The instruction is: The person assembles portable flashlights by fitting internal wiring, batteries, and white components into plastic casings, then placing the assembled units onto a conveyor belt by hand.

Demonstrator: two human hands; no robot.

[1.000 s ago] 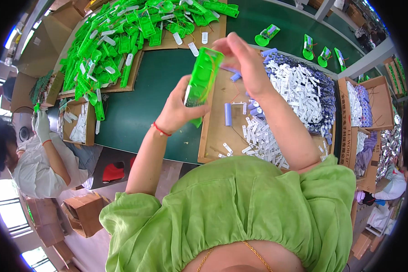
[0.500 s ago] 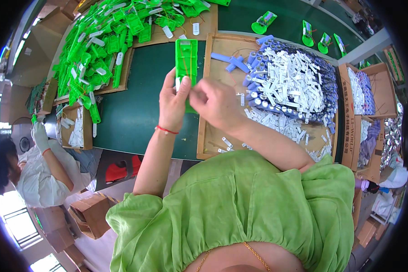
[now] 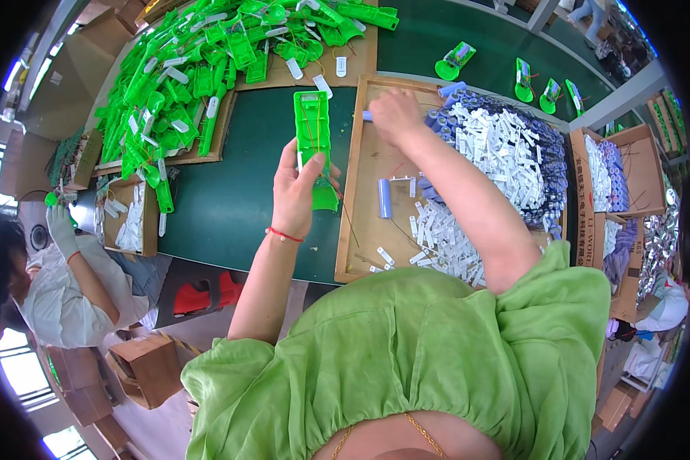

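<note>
Here our left hand point(image 3: 293, 199) pinched a green casing point(image 3: 311, 125) beside the tray point(image 3: 365, 172) — over which our right hand point(image 3: 397, 116) curled, grip unclear.

On the table point(image 3: 230, 207), a heap of casings point(image 3: 180, 96) lies far left and a tray point(image 3: 366, 222) of cells point(image 3: 384, 198) and strips point(image 3: 498, 146) right. Between them, one casing point(image 3: 310, 126) is in the left hand point(image 3: 294, 195). Behind the tray lie more casings point(image 3: 523, 80); right of it stands a carton point(image 3: 585, 207).

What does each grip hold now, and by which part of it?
Left grip: a green housing, by its left long edge, near mid-length. Right grip: cannot be told; a blue cylinder shows beside it.
</note>
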